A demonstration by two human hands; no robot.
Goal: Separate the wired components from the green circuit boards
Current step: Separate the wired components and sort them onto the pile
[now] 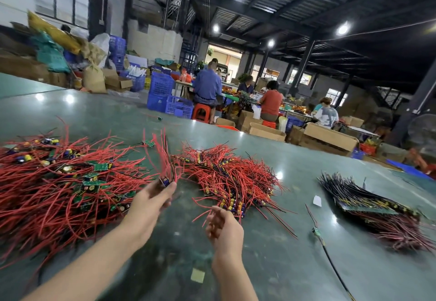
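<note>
One light, springy bunch of red wires [162,156] pinched at its base by the left hand [151,202]; right hand [224,227], at 4 o'clock, loosely curled, empty.

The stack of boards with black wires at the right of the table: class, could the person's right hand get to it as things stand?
Probably yes. The right hand is loosely curled and holds nothing, and only bare table with one stray wired piece lies between it and the stack.
</note>
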